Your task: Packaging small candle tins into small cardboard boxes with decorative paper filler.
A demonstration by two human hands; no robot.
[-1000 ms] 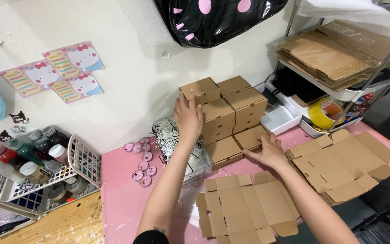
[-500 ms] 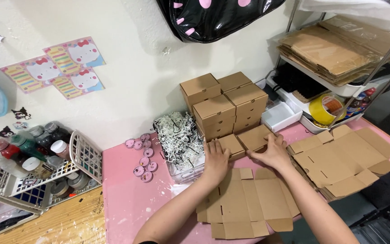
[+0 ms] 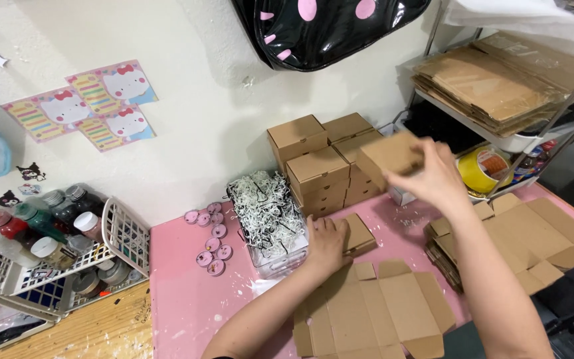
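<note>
One small folded box (image 3: pixel 393 153), on the table half a second ago, is now lifted by the right hand (image 3: pixel 433 178) toward the far box stack (image 3: pixel 323 163), fingers pinched on its edges. The second small box (image 3: pixel 359 234) is held down on the pink table (image 3: pixel 187 299) by the left hand (image 3: pixel 327 242), fingers together and flat.

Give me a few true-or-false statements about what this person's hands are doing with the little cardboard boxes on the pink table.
1. The right hand holds a small folded brown cardboard box in the air near the stack of brown cardboard boxes. True.
2. The left hand is reaching into the white plastic basket of bottles. False: it rests on a small brown box lying on the pink table.
3. A flat unfolded cardboard box blank lies on the pink table top in front of the person. True.
4. The clear tub holds blue marbles. False: it holds white shredded paper.
5. The yellow tape roll sits on the wooden surface at the left. False: it sits at the right, by the shelf.
</note>
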